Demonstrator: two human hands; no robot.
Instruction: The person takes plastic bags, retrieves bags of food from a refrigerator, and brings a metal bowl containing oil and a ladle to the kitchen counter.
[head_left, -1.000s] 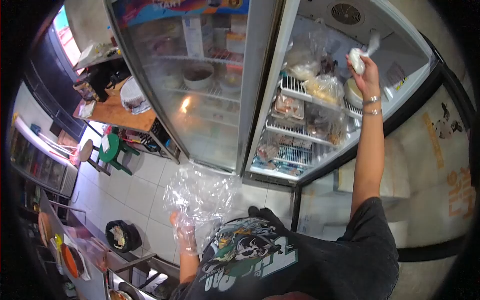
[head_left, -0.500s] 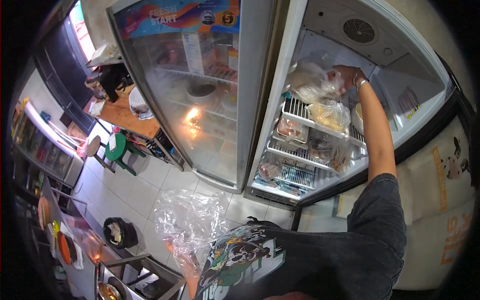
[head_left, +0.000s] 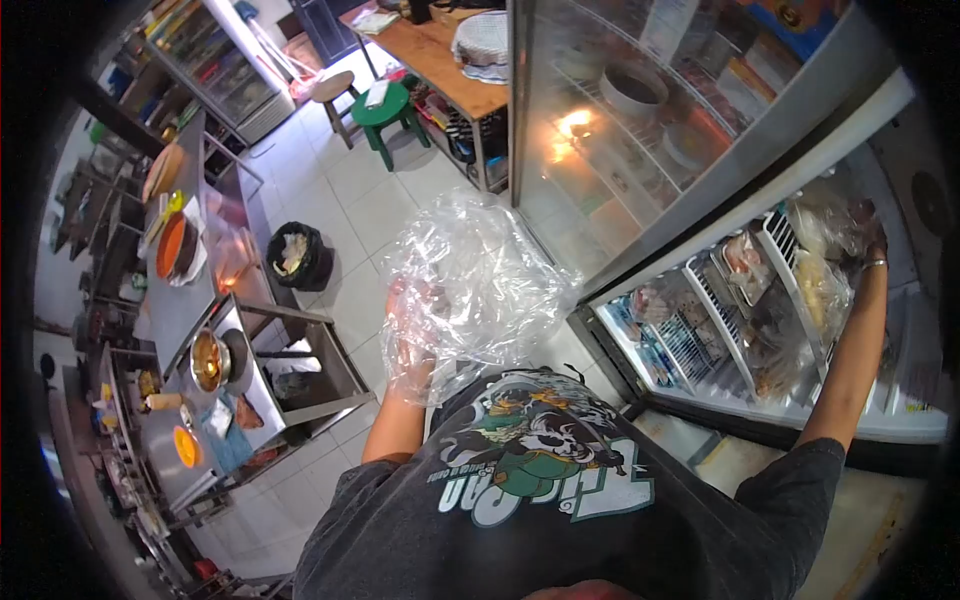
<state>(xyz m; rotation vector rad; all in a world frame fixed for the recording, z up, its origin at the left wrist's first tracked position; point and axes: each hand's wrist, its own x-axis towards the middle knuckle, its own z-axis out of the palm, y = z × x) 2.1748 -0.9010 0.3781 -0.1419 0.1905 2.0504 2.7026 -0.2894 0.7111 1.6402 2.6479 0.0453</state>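
Observation:
A large crumpled clear plastic bag [head_left: 490, 270] hangs in front of my body. My left hand [head_left: 418, 300] is closed on it, the fingers partly seen through the film. At the far right, my right hand [head_left: 870, 235] reaches inside the open fridge [head_left: 640, 370]. Its fingers are curled at a clear plastic bag of food [head_left: 825, 222] on the upper shelf, and the fingertips are partly hidden. Beside that lies a bag with yellowish contents [head_left: 818, 285]. Lower shelves hold a container of pinkish food [head_left: 745, 268] and more bagged items.
The glass fridge door [head_left: 600, 190] stands open ahead. A black bin [head_left: 300, 255] is on the tiled floor, with a green stool [head_left: 383, 112] and a wooden table [head_left: 430, 60] beyond. At left, a metal counter [head_left: 215, 185] and a stove with a pan [head_left: 210, 360].
My view has swung left and down, so the fridge sits further right. The clear bag in my left hand is raised and nearer the middle. My right hand stays at the upper shelf.

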